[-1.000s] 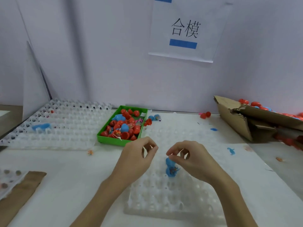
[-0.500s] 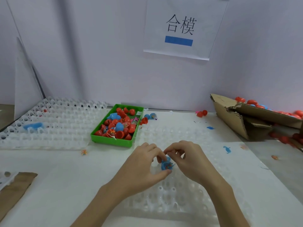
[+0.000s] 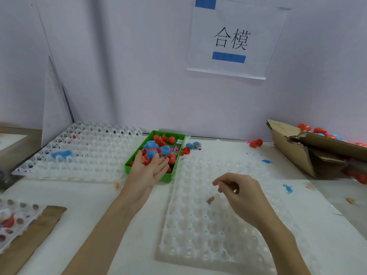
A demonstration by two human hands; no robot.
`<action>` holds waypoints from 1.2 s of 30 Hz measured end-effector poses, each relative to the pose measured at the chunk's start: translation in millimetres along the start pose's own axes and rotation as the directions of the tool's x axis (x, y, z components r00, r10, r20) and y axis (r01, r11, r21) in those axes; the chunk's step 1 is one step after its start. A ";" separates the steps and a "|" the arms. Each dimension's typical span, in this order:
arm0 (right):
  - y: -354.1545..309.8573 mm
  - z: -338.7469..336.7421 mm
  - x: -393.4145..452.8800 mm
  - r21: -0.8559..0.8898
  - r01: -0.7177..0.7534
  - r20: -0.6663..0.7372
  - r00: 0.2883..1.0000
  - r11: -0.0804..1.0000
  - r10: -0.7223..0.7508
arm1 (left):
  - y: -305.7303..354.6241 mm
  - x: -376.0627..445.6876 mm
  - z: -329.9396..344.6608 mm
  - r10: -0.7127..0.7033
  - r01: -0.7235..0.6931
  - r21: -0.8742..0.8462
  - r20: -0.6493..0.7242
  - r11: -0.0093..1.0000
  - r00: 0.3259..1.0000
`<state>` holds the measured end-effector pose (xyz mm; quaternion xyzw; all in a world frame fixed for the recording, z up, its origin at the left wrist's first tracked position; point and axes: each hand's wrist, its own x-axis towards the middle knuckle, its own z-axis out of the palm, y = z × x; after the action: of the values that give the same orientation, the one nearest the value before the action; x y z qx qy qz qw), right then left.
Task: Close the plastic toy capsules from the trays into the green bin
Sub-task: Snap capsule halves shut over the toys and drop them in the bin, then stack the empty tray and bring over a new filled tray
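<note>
My left hand [image 3: 148, 169] reaches over the near end of the green bin [image 3: 170, 176], palm up with fingers spread. A blue capsule [image 3: 152, 153] lies at its fingertips among the red and blue capsules in the bin. My right hand [image 3: 238, 192] hovers over the clear tray [image 3: 208, 235] in front of me, fingers loosely curled and holding nothing. A tiny multicoloured toy [image 3: 210, 200] lies on that tray just left of the right hand.
A second clear tray [image 3: 83, 153] with a blue piece [image 3: 60, 153] sits left of the bin. A torn cardboard box [image 3: 297, 147] of capsules stands at the right. Loose capsules [image 3: 256, 143] and small blue toys [image 3: 288, 188] lie on the table. Another tray [image 3: 17, 221] is at the left edge.
Both hands were together on a blue capsule over the front tray. Now my left hand has moved to the green bin and opened, and my right hand stays over the tray, holding nothing.
</note>
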<state>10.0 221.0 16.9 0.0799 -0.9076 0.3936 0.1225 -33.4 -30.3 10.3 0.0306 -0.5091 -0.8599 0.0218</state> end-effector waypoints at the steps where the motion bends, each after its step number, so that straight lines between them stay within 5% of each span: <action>1: 0.2 -1.3 -0.2 0.000 0.002 0.000 1.000 1.000 -0.002 | -1.3 1.0 -2.7 0.010 -0.010 -0.002 0.013 1.000 1.000; 6: 3.1 -4.0 -2.8 -0.079 -0.016 0.197 0.980 0.997 0.032 | -7.4 -0.8 -1.7 0.165 -0.163 0.311 0.020 0.936 0.986; 12: -2.5 7.0 -1.8 -0.145 -0.001 0.111 0.994 0.989 0.017 | -15.9 -19.2 16.3 0.302 -0.377 0.616 0.228 0.691 0.926; 16: -11.5 1.7 -1.5 0.066 0.089 0.010 0.996 0.994 -0.090 | -27.5 -37.2 34.2 0.206 -0.550 0.670 0.525 0.498 0.826; 19: -20.6 0.0 -1.3 0.295 0.113 -0.020 0.993 0.949 -0.112 | -30.7 -38.5 38.7 0.361 -0.610 0.628 0.492 0.482 0.792; 22: -12.3 -3.9 1.9 0.286 0.044 -0.121 0.993 0.957 -0.009 | -19.6 -19.5 19.9 0.530 -0.510 0.747 0.250 0.426 0.810; 26: 20.2 -21.0 4.4 -0.080 -0.218 -0.321 0.929 0.973 0.182 | -13.1 -0.9 -9.4 0.350 -0.311 0.936 0.238 0.168 0.906; 31: 40.8 -50.3 4.2 -0.187 -0.643 -0.287 0.759 0.742 0.585 | -11.5 -14.6 0.7 0.573 -0.435 0.899 0.333 0.046 0.749; 33: 42.1 -63.3 -0.3 -0.259 -0.673 -0.220 0.740 0.693 0.636 | -4.9 -25.3 8.2 0.473 -0.346 0.937 0.328 -0.051 0.818; 36: 40.3 -81.4 -8.8 -0.389 -0.721 -0.043 0.636 0.573 0.771 | -11.2 -39.4 24.3 0.129 -0.216 0.913 0.275 -0.346 0.953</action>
<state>21.6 308.5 40.1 -0.3093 -0.9187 0.2235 -0.1019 4.0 -1.0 13.3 -0.0650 -0.9894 -0.0781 0.1042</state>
